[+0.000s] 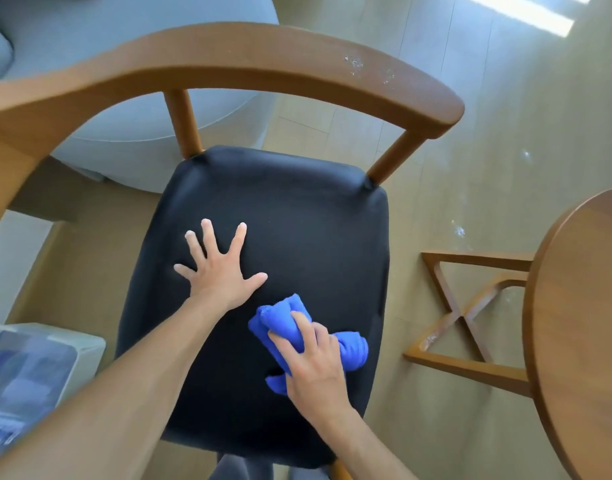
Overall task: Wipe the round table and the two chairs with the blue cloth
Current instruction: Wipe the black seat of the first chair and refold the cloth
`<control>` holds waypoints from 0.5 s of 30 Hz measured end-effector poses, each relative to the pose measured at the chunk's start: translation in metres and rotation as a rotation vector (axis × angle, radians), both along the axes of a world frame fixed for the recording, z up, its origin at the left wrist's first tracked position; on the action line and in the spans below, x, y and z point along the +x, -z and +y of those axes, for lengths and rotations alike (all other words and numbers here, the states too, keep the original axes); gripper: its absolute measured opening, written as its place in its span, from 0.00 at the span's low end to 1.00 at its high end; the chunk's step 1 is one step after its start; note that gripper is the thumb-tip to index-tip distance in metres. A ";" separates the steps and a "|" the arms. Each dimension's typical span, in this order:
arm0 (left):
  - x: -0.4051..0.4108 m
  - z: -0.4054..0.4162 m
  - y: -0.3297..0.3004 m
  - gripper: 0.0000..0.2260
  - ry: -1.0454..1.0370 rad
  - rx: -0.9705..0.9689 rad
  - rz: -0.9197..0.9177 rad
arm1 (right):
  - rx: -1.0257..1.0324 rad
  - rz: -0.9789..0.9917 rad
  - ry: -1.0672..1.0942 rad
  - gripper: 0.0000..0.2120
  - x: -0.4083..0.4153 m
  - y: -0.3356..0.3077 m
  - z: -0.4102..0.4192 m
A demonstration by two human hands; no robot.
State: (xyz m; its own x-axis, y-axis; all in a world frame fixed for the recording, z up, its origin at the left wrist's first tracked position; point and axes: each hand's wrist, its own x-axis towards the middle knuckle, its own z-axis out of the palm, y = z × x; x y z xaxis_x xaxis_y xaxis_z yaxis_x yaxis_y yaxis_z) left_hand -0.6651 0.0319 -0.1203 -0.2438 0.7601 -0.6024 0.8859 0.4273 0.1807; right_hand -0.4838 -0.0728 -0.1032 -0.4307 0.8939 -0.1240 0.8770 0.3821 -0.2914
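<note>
Directly below me stands a wooden chair (228,60) with a curved backrest and a black padded seat (297,220). My left hand (221,268) lies flat on the seat's middle left, fingers spread wide, holding nothing. My right hand (311,365) grips the bunched blue cloth (287,317) and presses it onto the seat's front right part. White specks show on the right end of the backrest. The round wooden table (581,323) is cut off at the right edge, its crossed wooden base (470,317) on the floor beside the chair.
A grey upholstered sofa or pouffe (131,126) sits behind the chair at the upper left. A translucent plastic box (30,375) stands at the lower left. Light wooden floor (488,116) stretches to the upper right, with a few white specks on it.
</note>
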 end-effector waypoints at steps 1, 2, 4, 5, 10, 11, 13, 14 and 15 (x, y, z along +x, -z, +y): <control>-0.002 0.000 -0.002 0.40 -0.004 0.002 -0.030 | -0.008 0.041 0.009 0.24 0.000 -0.003 0.003; -0.004 -0.001 -0.004 0.38 -0.024 0.016 -0.066 | -0.029 0.082 0.067 0.25 -0.003 -0.006 0.008; -0.011 -0.006 -0.008 0.32 -0.102 0.084 -0.155 | -0.115 0.139 0.287 0.28 -0.023 -0.013 0.021; -0.014 -0.010 -0.010 0.28 -0.150 0.129 -0.201 | -0.149 0.180 0.401 0.27 -0.037 -0.014 0.028; -0.017 -0.032 -0.028 0.21 -0.461 0.352 -0.256 | -0.445 0.591 0.429 0.28 -0.065 -0.013 0.037; -0.010 -0.037 -0.033 0.22 -0.492 0.368 -0.227 | -0.448 0.642 0.407 0.26 -0.052 -0.015 0.037; 0.015 -0.048 -0.041 0.28 -0.432 0.308 -0.170 | -0.378 0.590 0.433 0.23 -0.015 -0.009 0.037; 0.032 -0.053 -0.042 0.32 -0.342 0.234 -0.127 | -0.302 0.483 0.450 0.23 0.004 -0.004 0.039; 0.049 -0.058 -0.040 0.37 -0.249 0.156 -0.076 | -0.220 0.358 0.434 0.23 0.019 0.001 0.040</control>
